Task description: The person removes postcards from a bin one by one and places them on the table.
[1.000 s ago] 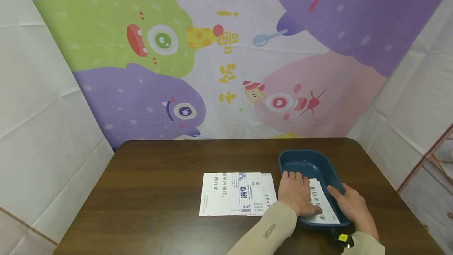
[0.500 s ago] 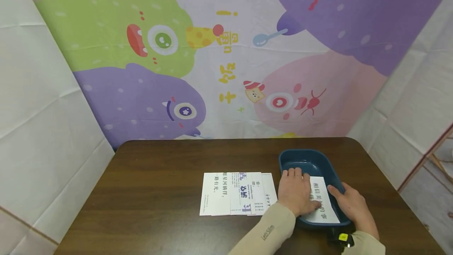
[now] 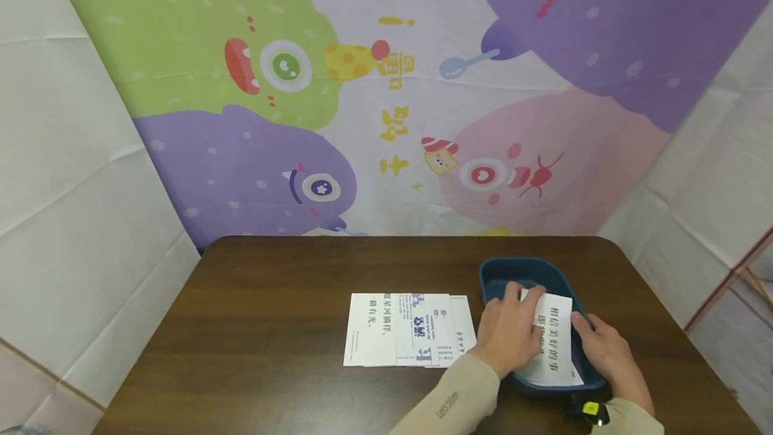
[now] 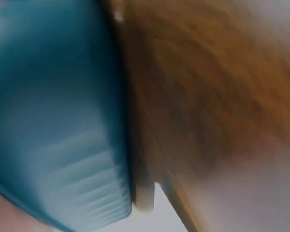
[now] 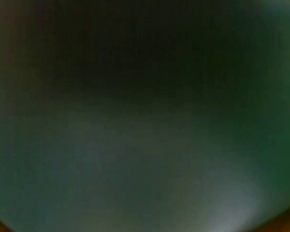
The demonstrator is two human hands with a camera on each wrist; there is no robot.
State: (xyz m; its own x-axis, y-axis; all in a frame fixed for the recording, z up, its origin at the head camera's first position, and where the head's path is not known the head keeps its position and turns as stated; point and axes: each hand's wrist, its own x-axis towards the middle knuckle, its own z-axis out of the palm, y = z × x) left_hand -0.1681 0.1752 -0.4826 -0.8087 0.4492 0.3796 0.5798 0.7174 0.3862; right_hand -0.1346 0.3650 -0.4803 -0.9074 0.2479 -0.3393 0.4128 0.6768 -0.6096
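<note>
Filling the background, a cartoon-monster cloth hangs behind a brown wood-grain table. On the table's right side sits a dark blue tray. Left of it, printed white cards overlap in a row. The right hand grips the tray's right rim; the left hand pinches a Chinese-lettered card at the tray's near end.

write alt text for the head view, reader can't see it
A person's left hand holds a white printed card at a dark blue tray while the right hand grips the tray. More printed cards overlap on the brown table, before a cartoon-monster backdrop.
</note>
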